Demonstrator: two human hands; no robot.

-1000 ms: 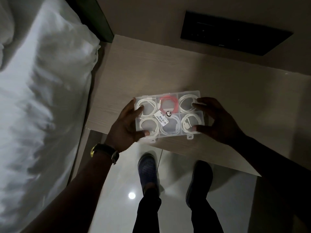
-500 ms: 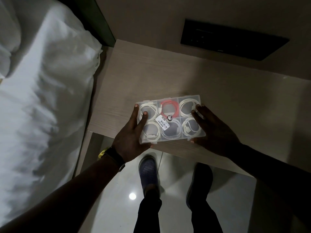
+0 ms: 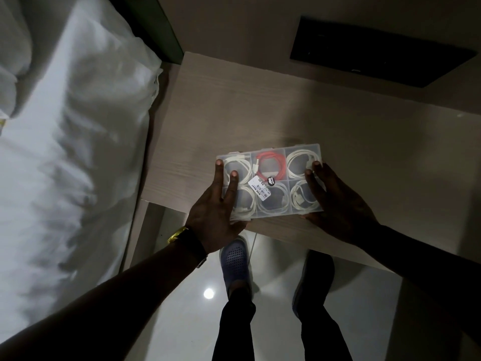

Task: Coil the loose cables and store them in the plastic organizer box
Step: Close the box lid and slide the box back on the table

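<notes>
A clear plastic organizer box (image 3: 302, 149) lies near the front edge of the light wooden table (image 3: 260, 110), its lid down. Through the lid I see a coiled red cable (image 3: 273, 164) in the top middle compartment and coiled white cables (image 3: 299, 162) in the others. A white price label (image 3: 257, 189) sticks to the lid. My left hand (image 3: 213, 212) lies on the lid's left part, thumb at the front edge. My right hand (image 3: 338, 209) clasps the right end, fingertips on the lid.
A bed with white bedding (image 3: 65, 152) runs along the table's left side. A dark rectangular panel (image 3: 377, 53) sits on the wall behind the table. My two shoes (image 3: 234, 259) stand on the glossy floor below the table's front edge.
Both hands have shifted from hovering at the box's ends to lying flatter on its lid. The box has settled on the table close to the front edge.
</notes>
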